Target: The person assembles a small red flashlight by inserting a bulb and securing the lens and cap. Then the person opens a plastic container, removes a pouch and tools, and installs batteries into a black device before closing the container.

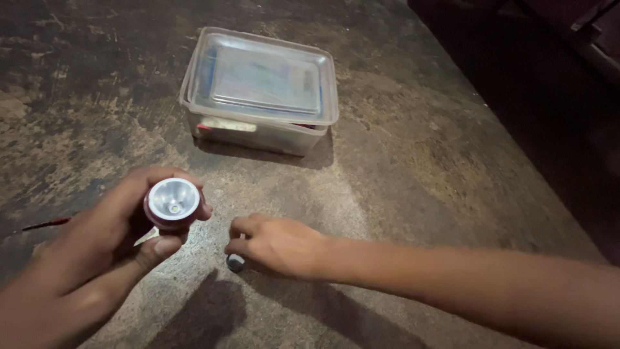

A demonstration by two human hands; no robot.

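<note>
A red flashlight [172, 204] sits near the left of the scene, held up off the floor in the left hand [106, 242], fingers wrapped around its body and its silver reflector and bulb facing the camera. Just right of it, the right hand [276, 244] rests low on the floor, fingers curled in a pinch on a small dark round piece [236, 262] that touches the ground; whether this is a cap or a battery is too small to tell. The step in hand looks like work on the flashlight's parts, with the small piece being picked up or set down. A move to bring the two together would call for lifting the piece clear and lining it up with the torch body while the left hand holds it steady. Far behind both hands stands a clear plastic container [323, 123] with its lid on, on the stained concrete floor [413, 174]. At the far left edge lies a thin red-tipped tool [46, 224].
</note>
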